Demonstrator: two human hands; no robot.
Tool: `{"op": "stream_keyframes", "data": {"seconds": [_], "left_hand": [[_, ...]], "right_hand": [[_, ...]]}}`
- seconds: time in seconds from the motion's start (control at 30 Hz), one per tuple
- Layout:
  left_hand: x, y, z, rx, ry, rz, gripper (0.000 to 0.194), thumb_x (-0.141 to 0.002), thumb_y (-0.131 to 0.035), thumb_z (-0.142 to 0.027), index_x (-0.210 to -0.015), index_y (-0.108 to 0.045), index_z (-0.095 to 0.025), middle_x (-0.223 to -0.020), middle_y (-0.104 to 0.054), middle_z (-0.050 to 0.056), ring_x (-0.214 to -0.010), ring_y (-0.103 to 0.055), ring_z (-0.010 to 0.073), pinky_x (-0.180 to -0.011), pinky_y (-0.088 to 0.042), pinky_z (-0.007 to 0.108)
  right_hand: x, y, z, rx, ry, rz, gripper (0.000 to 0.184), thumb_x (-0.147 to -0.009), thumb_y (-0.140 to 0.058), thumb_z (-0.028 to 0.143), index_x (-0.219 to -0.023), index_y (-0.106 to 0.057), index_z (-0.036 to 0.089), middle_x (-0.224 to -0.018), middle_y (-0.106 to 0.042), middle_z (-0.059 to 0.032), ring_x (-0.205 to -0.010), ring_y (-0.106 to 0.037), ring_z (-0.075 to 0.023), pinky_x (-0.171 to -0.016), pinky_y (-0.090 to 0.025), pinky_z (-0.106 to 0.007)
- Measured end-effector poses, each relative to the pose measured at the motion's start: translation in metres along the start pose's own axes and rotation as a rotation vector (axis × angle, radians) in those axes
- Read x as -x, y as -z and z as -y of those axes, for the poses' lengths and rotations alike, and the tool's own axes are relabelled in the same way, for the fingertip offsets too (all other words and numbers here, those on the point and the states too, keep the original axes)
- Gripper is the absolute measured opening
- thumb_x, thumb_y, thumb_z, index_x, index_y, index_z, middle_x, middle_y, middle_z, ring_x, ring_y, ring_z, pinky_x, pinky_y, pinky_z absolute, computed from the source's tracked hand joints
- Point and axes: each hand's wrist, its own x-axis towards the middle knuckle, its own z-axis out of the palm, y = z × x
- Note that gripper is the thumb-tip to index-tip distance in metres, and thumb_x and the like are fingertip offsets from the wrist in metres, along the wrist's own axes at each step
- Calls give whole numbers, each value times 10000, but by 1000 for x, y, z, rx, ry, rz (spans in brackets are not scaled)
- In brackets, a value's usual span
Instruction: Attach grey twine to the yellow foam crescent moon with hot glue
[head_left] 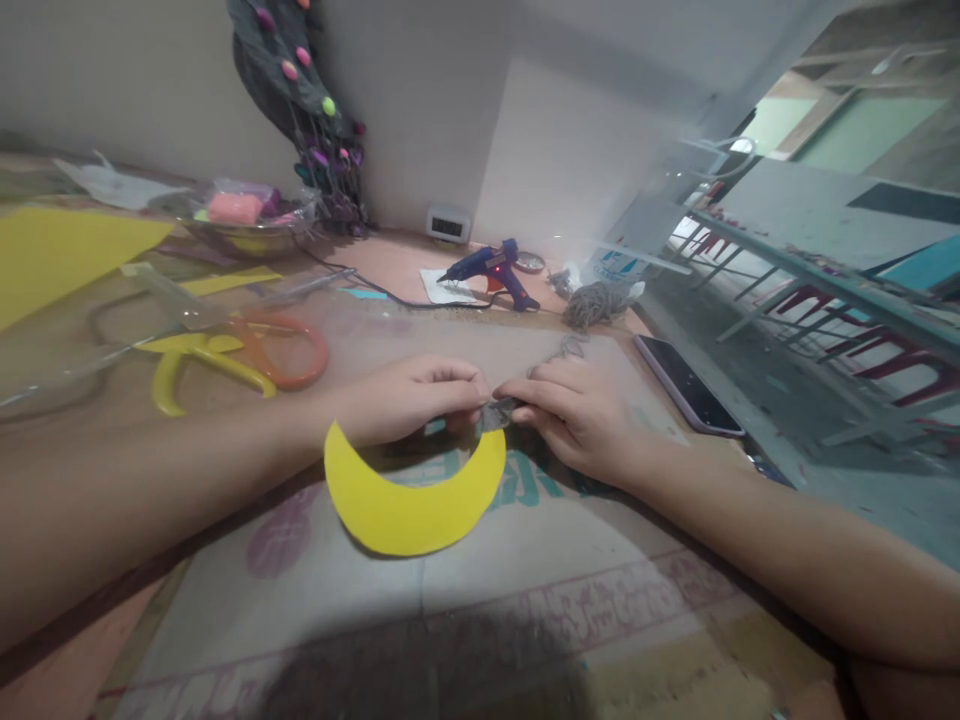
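A yellow paper crescent [411,505] lies on a printed sheet [525,590] in front of me. My left hand [409,398] pinches its upper right tip, fingers closed. My right hand [574,410] meets it there, fingers pinched on grey twine [501,411] at the same tip. The twine runs back from my right hand to a loose bundle of twine [596,303] farther up the table.
Yellow and orange scissors [232,360] lie at the left. A blue glue gun [493,270] rests near the wall. A phone [688,385] lies at the right table edge. Yellow paper [52,255], a clear bag [240,212] and a dark beaded hanging [300,110] stand behind.
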Motion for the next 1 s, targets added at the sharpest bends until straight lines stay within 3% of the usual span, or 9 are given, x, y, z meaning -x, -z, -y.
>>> {"op": "stream_keyframes", "data": {"seconds": [0.6,1.0], "left_hand": [[1,0,-1,2,9,8,283,-864,-482,-344,-649,-493,-160,-617,-482,-24,-518,-384,80,-467,-277,214],[1,-1,-2,-5,20,1,258,-840,-498,-350,-659,-509,-167,-613,-477,-30,-511,-378,83,-471,-280,216]], "right_hand": [[1,-1,-2,-35,-4,18,278,-969,-433,325,-1068,-627,151,-751,-600,-52,-699,-509,-166,-646,-364,-293],[-1,-1,-1,-20,36,3,268,-977,-423,314,-1048,-627,154,-713,-584,-34,-646,-496,-153,-609,-323,-292]]}}
